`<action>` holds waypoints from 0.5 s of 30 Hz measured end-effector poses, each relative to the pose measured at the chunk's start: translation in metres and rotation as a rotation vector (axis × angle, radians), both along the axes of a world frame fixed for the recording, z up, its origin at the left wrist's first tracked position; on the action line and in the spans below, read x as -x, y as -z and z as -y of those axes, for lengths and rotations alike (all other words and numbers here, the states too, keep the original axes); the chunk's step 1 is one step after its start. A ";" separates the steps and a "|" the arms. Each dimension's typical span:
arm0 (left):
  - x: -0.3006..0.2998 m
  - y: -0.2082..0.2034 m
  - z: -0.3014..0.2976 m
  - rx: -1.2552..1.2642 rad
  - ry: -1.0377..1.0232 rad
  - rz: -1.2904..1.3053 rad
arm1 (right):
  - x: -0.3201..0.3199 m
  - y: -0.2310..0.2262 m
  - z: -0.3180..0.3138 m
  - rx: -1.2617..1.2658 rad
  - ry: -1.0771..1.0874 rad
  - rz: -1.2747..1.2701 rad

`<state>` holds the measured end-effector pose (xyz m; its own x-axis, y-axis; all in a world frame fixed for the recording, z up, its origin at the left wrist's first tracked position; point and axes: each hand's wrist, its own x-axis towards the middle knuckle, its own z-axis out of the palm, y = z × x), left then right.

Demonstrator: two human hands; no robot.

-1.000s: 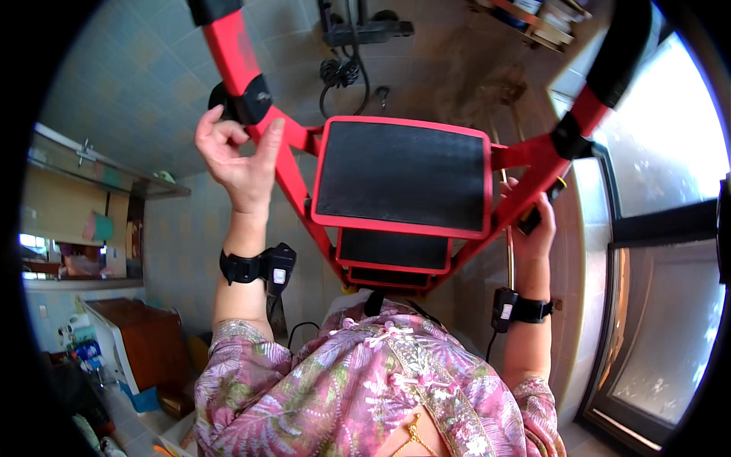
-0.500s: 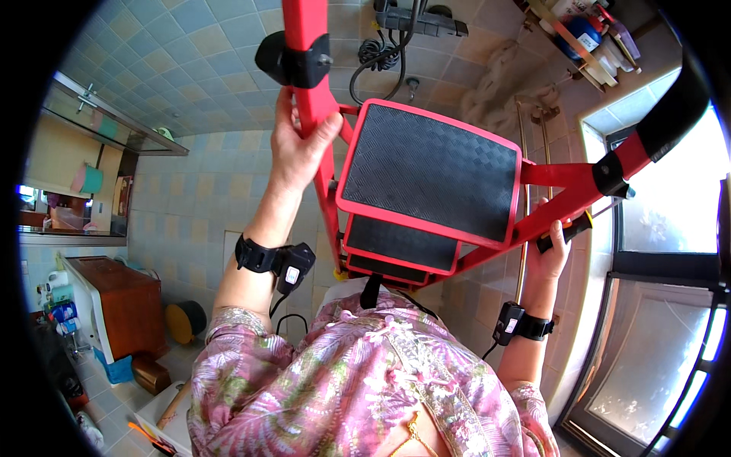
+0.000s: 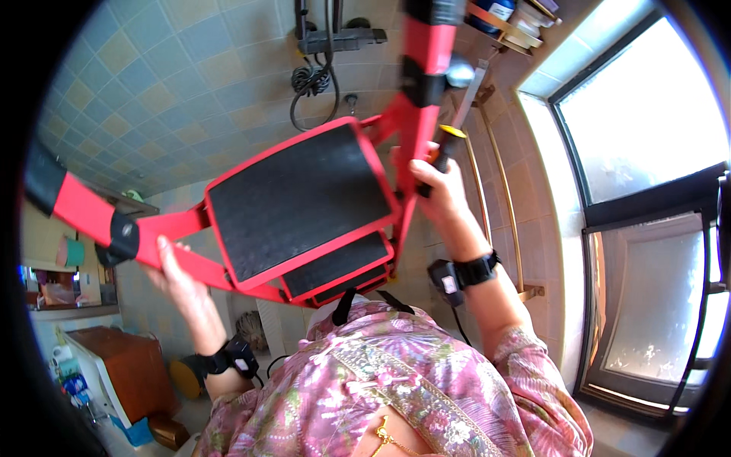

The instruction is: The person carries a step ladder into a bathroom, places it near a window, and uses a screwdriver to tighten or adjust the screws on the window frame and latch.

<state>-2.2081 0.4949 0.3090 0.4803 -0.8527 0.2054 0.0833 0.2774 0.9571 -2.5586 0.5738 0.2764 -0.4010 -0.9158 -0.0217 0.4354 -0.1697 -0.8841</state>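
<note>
A red step ladder (image 3: 304, 194) with black ribbed treads stands in front of my body, turned at an angle. My left hand (image 3: 179, 278) is closed around its left rail, below a black joint clamp. On the other side my right hand (image 3: 442, 186) is against the right rail. The same hand grips a tool (image 3: 443, 148) with a black and yellow handle and a narrow, flat metal blade pointing up and away. Part of the right fingers is hidden behind the rail. Both wrists wear black straps with small boxes.
A shower fitting (image 3: 343, 39) with a coiled black hose hangs on the tiled wall ahead. Metal rails (image 3: 502, 198) run along the right wall, beside a bright window (image 3: 647, 114). A corner shelf (image 3: 499, 27) holds bottles. At left stands a brown and white cabinet (image 3: 126, 373).
The ladder has swung round to the left, and both hands have moved with it. The tool in my right hand now points upward, and its blade shows more clearly.
</note>
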 end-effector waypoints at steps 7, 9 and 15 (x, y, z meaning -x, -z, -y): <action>-0.036 -0.001 0.011 -0.025 -0.130 0.088 | -0.033 0.008 0.071 -0.021 -0.122 0.037; -0.049 0.010 0.022 -0.034 -0.143 0.065 | -0.042 0.012 0.084 -0.021 -0.129 0.036; -0.054 0.024 0.028 -0.061 -0.177 0.154 | -0.028 0.006 0.085 -0.152 -0.216 -0.067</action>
<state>-2.1540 0.4668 0.2848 0.5902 -0.7712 0.2385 -0.1093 0.2164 0.9702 -2.5310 0.4887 0.2703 -0.2020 -0.9686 -0.1452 0.3866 0.0574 -0.9205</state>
